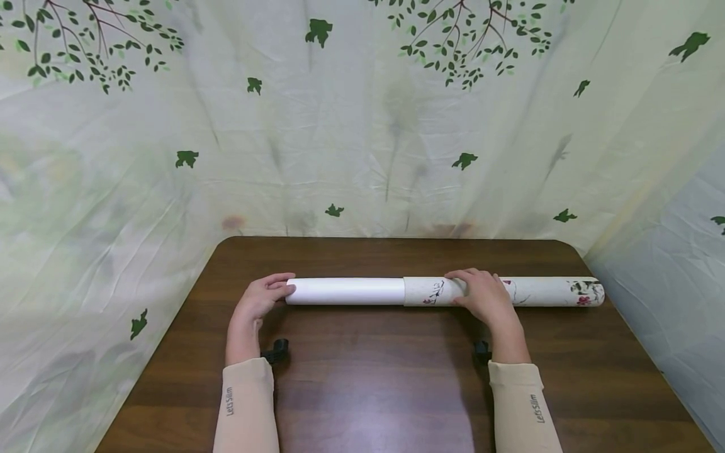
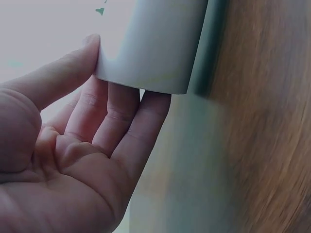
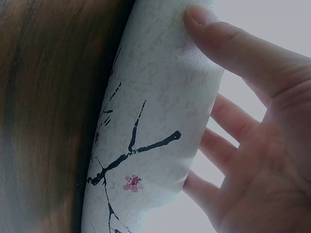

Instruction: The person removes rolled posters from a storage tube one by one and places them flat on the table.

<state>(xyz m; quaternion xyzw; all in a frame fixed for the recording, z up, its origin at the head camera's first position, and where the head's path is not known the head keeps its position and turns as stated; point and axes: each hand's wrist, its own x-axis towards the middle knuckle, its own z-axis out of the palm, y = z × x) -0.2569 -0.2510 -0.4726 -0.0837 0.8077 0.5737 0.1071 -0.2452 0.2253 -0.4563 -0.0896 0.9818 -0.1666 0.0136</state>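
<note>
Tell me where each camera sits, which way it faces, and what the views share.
Head: worn on the head, facing forward and down at the table; both forearms, left hand and right hand show.
Left wrist: looks along the palm at the roll's plain white end.
Right wrist: looks along the palm at the printed part.
All three share the roll.

The left hand (image 2: 63,160) fills the lower left of the frame, its fingers (image 2: 121,116) touching the end of a white roll (image 2: 155,43) above the brown tabletop (image 2: 262,126).
</note>
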